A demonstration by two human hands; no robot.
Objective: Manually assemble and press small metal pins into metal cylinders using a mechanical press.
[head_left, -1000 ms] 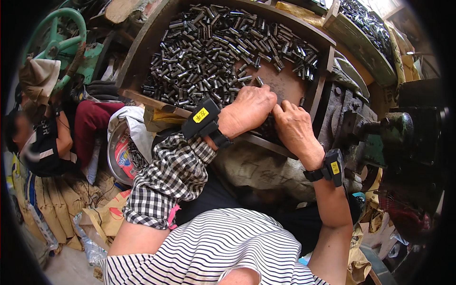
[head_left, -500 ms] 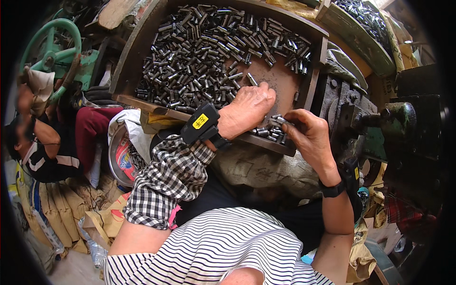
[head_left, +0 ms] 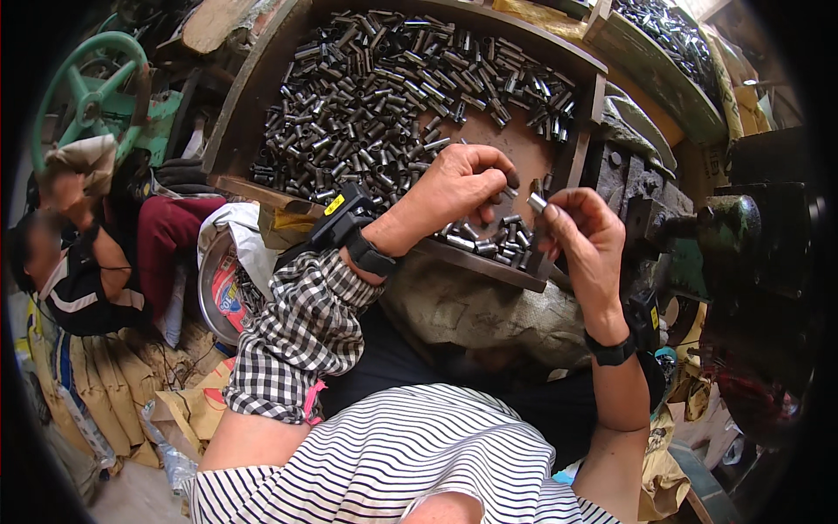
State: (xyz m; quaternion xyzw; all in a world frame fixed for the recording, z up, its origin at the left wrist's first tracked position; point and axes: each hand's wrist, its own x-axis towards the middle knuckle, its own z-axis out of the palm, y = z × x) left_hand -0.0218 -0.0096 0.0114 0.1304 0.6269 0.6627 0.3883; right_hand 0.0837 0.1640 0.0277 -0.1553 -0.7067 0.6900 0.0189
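Note:
Between the thumb and fingers of my right hand (head_left: 589, 234) is a short shiny metal tube (head_left: 536, 203), held above the right front corner of a wooden tray (head_left: 476, 265). My left hand (head_left: 467, 185) hovers over the tray's front part with its fingers curled in; a greyish sliver shows at the fingertips, too small to name. Below both hands lies a small group of loose metal tubes (head_left: 502, 240) along the front wall. A large heap of similar tubes (head_left: 349, 131) fills the tray's left and far parts. My left palm is hidden.
Right of the tray stands a dark, greasy machine (head_left: 742, 227). Beyond it, another wooden box (head_left: 672, 57) holds more metal parts. At left are a metal bowl (head_left: 208, 293), a green handwheel (head_left: 92, 100) and another person (head_left: 83, 253). A grey sack (head_left: 480, 319) hangs under the tray.
My left hand has drawn back from the tubes and turned, its fingers now curled inward. My right hand has lifted slightly from the small group, with one tube standing out at its fingertips.

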